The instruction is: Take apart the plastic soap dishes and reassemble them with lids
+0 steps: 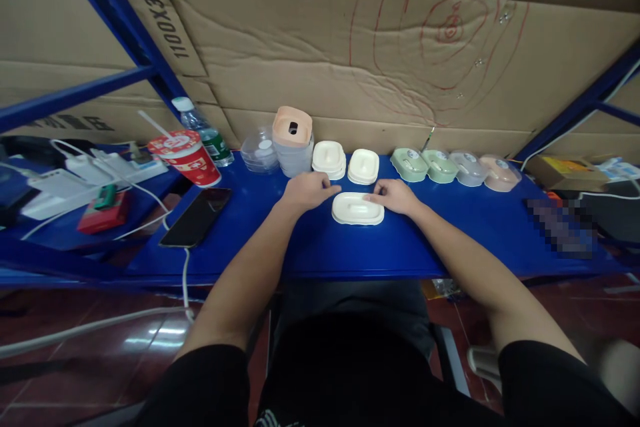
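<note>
An oval cream-coloured lid (357,208) lies flat on the blue table, right in front of me. My left hand (309,191) hovers just beyond its left end, thumb stretched out and fingers bent, with nothing visible in it. At the lid's upper right edge, the thumb of my right hand (396,196) appears to touch it; a gap shows between this thumb and the curled index finger. Behind my hands are two short stacks of smaller cream lids, a left stack (329,159) and a right stack (364,165).
Clear tubs (295,159) are stacked under a peach lid (292,125). Small lidded boxes, including a green box (410,165), line the back right. On the left are a red cup (193,160), a water bottle (215,140) and a phone (197,217).
</note>
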The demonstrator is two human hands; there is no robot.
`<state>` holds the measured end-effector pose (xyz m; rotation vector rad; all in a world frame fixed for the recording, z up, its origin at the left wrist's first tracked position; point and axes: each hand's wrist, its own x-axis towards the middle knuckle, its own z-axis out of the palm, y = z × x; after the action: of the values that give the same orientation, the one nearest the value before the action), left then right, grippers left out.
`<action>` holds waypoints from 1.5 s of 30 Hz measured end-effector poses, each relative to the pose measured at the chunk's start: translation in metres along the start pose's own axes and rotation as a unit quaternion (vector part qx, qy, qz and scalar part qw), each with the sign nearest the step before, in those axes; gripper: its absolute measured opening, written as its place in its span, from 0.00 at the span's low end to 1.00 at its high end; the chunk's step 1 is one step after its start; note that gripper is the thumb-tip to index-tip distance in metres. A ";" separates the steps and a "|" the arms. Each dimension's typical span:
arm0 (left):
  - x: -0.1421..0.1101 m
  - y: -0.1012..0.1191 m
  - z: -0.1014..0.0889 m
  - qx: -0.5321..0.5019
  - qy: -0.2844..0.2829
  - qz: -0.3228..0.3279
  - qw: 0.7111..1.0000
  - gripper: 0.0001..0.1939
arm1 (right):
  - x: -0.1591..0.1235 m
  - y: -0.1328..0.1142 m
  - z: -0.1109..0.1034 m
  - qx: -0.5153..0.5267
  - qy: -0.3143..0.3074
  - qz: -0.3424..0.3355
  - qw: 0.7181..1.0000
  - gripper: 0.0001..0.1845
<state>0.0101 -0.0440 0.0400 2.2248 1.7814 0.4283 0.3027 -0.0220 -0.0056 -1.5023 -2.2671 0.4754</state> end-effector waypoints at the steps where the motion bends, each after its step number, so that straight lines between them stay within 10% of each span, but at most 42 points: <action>1: 0.001 -0.003 -0.004 -0.027 0.055 -0.016 0.998 0.14 | 0.000 0.003 -0.001 0.012 -0.001 -0.007 1.000 0.25; 9: 0.011 -0.059 -0.033 -0.107 0.396 -0.129 0.903 0.11 | 0.000 0.023 -0.013 0.038 -0.022 -0.036 0.998 0.26; 19: 0.023 -0.100 -0.022 -0.101 0.300 -0.216 0.924 0.15 | 0.002 0.031 -0.013 0.043 -0.023 -0.045 0.998 0.26; 38: 0.033 -0.105 -0.022 -0.155 0.355 -0.185 0.903 0.04 | 0.002 0.032 -0.014 0.033 -0.032 -0.040 0.998 0.27; 45: 0.018 -0.080 -0.029 -0.110 0.400 -0.084 0.906 0.27 | 0.002 0.033 -0.013 0.035 -0.030 -0.032 0.998 0.25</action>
<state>-0.0698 -0.0088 0.0377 1.8231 2.1010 1.5917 0.3345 -0.0066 -0.0091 -1.3940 -2.3112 0.5832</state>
